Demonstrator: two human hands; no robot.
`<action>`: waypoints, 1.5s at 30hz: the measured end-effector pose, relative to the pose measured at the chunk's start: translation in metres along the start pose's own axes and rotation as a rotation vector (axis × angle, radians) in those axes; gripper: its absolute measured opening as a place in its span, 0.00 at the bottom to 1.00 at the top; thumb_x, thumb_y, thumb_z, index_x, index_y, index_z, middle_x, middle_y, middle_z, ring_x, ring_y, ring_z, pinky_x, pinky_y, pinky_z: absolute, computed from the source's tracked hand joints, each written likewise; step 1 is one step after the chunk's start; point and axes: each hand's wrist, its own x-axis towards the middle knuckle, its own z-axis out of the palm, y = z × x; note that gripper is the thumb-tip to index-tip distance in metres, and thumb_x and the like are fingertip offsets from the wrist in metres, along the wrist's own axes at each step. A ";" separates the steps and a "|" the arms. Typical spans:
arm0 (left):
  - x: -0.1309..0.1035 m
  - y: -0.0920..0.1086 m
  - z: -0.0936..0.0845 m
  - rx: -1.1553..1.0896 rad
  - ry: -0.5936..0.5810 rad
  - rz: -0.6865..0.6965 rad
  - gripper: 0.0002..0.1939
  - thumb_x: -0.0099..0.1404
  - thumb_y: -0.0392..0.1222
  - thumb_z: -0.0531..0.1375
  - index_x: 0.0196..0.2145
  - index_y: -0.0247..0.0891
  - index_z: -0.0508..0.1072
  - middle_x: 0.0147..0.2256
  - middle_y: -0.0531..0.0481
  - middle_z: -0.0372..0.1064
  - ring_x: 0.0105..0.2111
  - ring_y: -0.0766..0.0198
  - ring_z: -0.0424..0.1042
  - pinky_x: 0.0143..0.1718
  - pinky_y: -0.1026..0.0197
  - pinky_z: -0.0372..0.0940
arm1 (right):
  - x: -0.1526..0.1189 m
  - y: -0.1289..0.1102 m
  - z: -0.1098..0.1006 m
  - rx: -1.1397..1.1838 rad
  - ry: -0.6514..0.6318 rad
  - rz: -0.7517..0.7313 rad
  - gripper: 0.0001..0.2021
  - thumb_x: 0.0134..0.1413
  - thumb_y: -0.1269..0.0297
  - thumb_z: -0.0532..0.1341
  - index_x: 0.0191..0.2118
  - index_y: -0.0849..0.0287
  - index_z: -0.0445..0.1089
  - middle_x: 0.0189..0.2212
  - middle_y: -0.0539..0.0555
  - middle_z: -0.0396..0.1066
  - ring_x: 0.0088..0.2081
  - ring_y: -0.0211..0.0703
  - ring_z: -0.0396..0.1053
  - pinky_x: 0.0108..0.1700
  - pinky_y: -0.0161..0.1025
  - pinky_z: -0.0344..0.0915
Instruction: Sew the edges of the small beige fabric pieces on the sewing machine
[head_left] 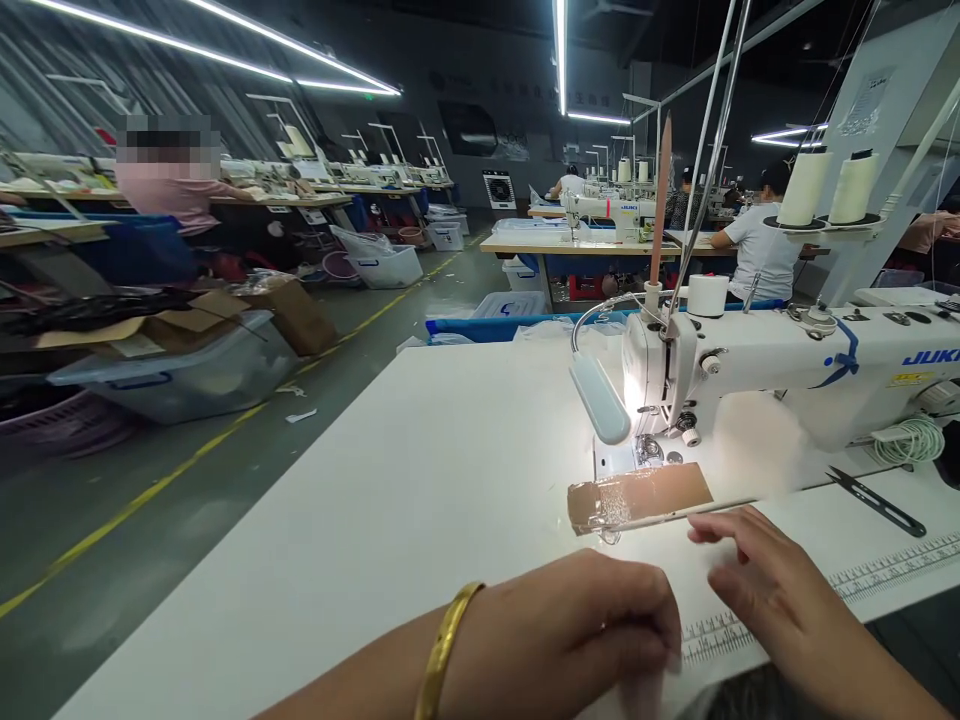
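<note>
My left hand (577, 630), with a gold bangle at the wrist, is over the front edge of the white table (360, 500). Its fingers are curled together and pinch something pale and blurred below them. My right hand (780, 590) hovers to its right, fingers apart, holding nothing. Beyond both hands stands a white sewing machine (802, 370) with its lamp lit on the needle area. A brown taped strip (645, 495) lies at the machine's base, in front of the needle. Black thread snips (877, 500) rest right of my right hand.
A printed ruler (892, 570) runs along the table's front edge. Coiled pale cord (907, 440) sits at the right. Thread cones (802, 190) stand above the machine. Plastic bins (180, 370) and cardboard are on the floor at left. Other people sit at machines farther back.
</note>
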 end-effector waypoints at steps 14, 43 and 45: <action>0.031 -0.039 -0.041 -0.068 0.368 -0.235 0.06 0.57 0.44 0.55 0.28 0.40 0.67 0.23 0.55 0.68 0.26 0.61 0.68 0.28 0.62 0.62 | 0.090 -0.002 0.031 0.168 -0.193 0.064 0.08 0.64 0.60 0.61 0.34 0.56 0.73 0.32 0.50 0.72 0.35 0.43 0.66 0.38 0.38 0.65; 0.034 -0.055 -0.038 -0.120 0.453 -0.150 0.19 0.63 0.57 0.60 0.31 0.37 0.74 0.22 0.54 0.67 0.22 0.64 0.67 0.24 0.63 0.62 | 0.086 0.002 0.034 0.324 -0.094 0.170 0.09 0.61 0.57 0.61 0.34 0.55 0.66 0.30 0.48 0.64 0.31 0.40 0.60 0.33 0.38 0.58; 0.034 -0.055 -0.039 -0.137 0.453 -0.145 0.19 0.63 0.57 0.60 0.31 0.37 0.73 0.23 0.53 0.68 0.22 0.64 0.68 0.24 0.63 0.62 | 0.086 -0.001 0.033 0.322 -0.084 0.167 0.08 0.60 0.57 0.61 0.35 0.55 0.67 0.30 0.48 0.64 0.31 0.41 0.60 0.34 0.38 0.59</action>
